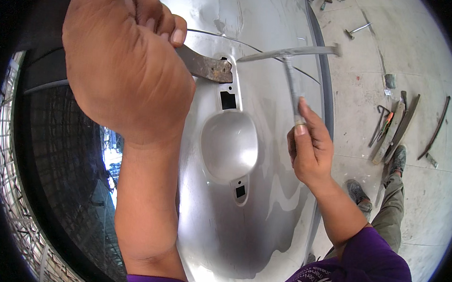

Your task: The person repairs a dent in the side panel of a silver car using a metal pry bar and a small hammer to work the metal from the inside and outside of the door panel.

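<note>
Closed around a flat, rusty metal bar is my left hand, large at the upper left. The bar's end lies at the upper opening of the door handle recess on a silver car door. My right hand grips the handle of a body hammer with a long, slim head. The head's narrow tip points left, close to the bar's end; whether it touches the panel I cannot tell. Square black cutouts show above and below the round recess.
Dark window glass runs along the left. On the pale concrete floor at the right lie another hammer, several metal bars and a curved rod. My shoes stand beside the door.
</note>
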Tool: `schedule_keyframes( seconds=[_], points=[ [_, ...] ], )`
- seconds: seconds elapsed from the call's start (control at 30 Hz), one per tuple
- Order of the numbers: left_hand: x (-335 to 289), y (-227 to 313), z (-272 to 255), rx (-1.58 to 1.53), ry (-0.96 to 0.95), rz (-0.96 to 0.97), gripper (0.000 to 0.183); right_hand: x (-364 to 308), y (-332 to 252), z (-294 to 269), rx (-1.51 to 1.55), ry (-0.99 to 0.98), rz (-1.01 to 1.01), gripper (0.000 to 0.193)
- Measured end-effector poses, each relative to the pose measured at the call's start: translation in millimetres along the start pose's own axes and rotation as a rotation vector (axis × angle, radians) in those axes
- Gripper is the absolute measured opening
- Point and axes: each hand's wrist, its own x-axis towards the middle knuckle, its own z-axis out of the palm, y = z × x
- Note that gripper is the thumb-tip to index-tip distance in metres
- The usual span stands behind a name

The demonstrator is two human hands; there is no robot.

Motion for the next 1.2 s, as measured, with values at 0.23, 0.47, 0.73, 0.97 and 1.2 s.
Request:
schedule_keyframes(
  seconds=[0.23, 0.47, 0.73, 0.97, 1.2],
  points=[
    [4.7, 6.4, 25.5, 0.07, 0.178, -0.039, 0.034, -1.6, 12.7, -0.2, -0.003, 0.075, -0.185, 0.042],
    [11.6, 25.0, 56.2, 0.266, 0.358, -0.055, 0.037, -2.8, 7.1, 2.2, -0.052, 0.063, -0.109, 0.043],
    [11.3, 23.5, 61.2, 0.242, 0.382, -0.069, 0.038, 1.1, 7.6, -4.2, -0.068, 0.048, -0.153, 0.043],
    [8.3, 18.6, 57.7, 0.176, 0.474, -0.078, 0.037, 1.2, 7.4, -4.4, -0.093, 0.052, -0.197, 0.045],
    [8.7, 17.0, 59.6, 0.133, 0.498, -0.094, 0.036, 3.7, -0.4, -5.3, -0.122, 0.027, -0.1, 0.043]
  ],
)
